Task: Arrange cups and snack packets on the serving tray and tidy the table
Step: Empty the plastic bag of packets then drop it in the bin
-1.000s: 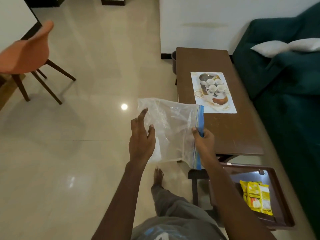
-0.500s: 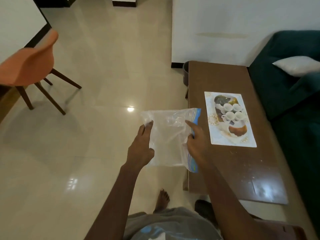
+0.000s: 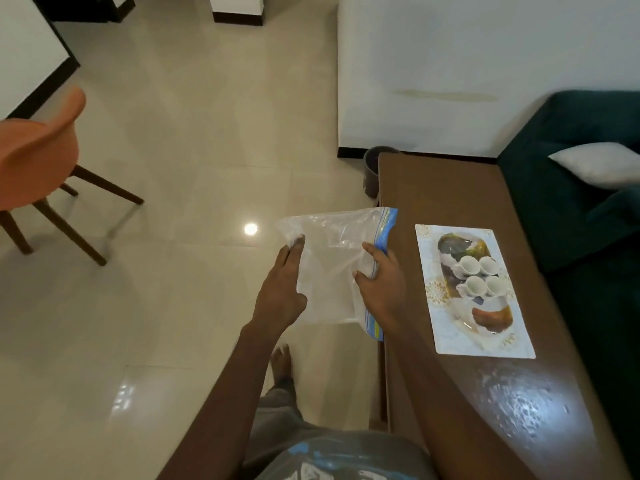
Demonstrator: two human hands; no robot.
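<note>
The bag (image 3: 332, 265) hangs between the left hand (image 3: 280, 292) and right hand (image 3: 381, 285), over the floor beside the table's (image 3: 450, 188) left edge. A printed sheet (image 3: 443, 327) lies on the table. Right of the table runs the sofa (image 3: 571, 220), with a cushion (image 3: 599, 164) on it. A bin (image 3: 372, 171) stands at the table's far left corner, and a chair (image 3: 38, 150) stands far left.

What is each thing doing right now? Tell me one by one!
Zip bag, clear, looks empty, held up beside the table.
Left hand, holds the bag's left edge.
Right hand, grips its blue zip side.
Four white cups, upright on the serving tray.
Serving tray, flat on the table.
</note>
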